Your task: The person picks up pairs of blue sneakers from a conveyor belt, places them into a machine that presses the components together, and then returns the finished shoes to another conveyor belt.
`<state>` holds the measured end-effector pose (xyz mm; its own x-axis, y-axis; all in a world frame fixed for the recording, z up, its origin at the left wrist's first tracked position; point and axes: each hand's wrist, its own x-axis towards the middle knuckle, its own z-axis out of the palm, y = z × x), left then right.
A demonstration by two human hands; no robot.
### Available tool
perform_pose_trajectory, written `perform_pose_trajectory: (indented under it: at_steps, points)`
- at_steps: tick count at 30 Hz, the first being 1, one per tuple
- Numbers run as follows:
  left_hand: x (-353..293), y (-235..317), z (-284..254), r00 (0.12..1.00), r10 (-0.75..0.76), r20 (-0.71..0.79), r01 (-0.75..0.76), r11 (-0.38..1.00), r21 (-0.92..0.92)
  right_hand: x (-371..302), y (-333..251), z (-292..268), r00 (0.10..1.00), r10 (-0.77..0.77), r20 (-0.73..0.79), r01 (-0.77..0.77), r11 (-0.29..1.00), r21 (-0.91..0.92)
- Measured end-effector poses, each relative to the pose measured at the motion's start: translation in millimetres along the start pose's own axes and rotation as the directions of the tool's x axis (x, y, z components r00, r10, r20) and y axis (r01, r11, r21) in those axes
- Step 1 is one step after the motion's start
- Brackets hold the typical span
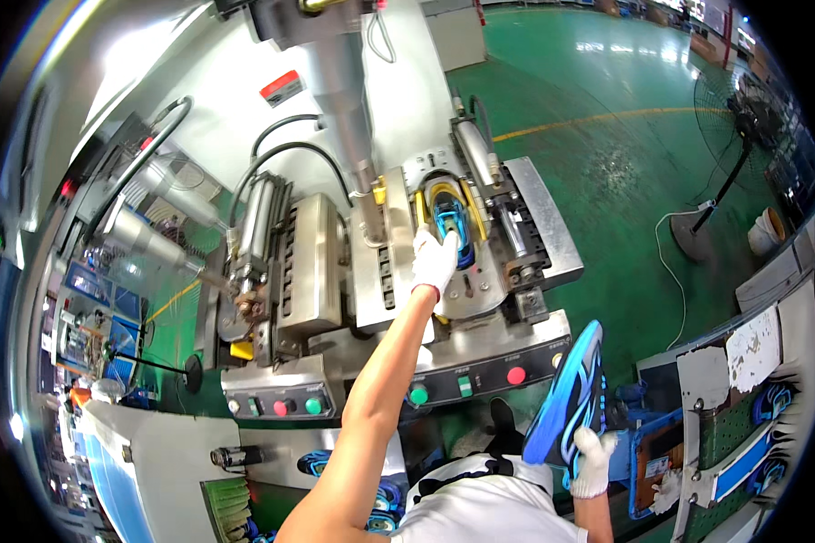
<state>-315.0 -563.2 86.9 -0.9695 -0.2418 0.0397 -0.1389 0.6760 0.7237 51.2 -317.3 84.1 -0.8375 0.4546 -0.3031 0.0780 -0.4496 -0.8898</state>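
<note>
My left hand (pixel 435 260), in a white glove, reaches forward into a metal press machine (pixel 371 312). Its fingers are closed at the near left edge of a blue and black shoe (pixel 465 253). This shoe lies in a mould bed between two yellow strips, and my hand covers part of it. Down at the right, my gloved right hand (pixel 593 462) grips a second blue shoe (pixel 566 398) by its lower end. That shoe is held upright, with light blue and black lines along its side.
A front panel (pixel 444 385) carries green and red buttons. Cylinders and hoses surround the mould bed. On the right stand a rack (pixel 729 452) with blue shoes and a blue crate (pixel 638 462). A floor fan (pixel 743 127) stands beyond. More shoes (pixel 385 507) lie below my left arm.
</note>
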Motion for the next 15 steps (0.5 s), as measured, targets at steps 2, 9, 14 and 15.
perform_pose_trajectory:
  at_steps: [2,9,14,15]
  points:
    - [38,-40,48,0.989,0.094,-0.117,-0.074,0.984,0.161,-10,-21,11,0.996,0.083,-0.031,-0.08,0.993,0.082]
    - [78,-39,61,0.999,0.031,0.01,-0.032,0.981,0.19,13,15,-7,0.988,0.08,-0.131,-0.095,0.989,-0.114]
    - [22,-46,-49,0.997,0.066,0.042,-0.062,0.993,-0.104,49,-42,90,0.996,-0.04,0.077,0.057,0.972,-0.229]
    - [-22,-4,-81,0.998,0.027,0.051,-0.02,0.991,-0.13,70,-35,89,0.979,-0.076,0.188,0.132,0.942,-0.308]
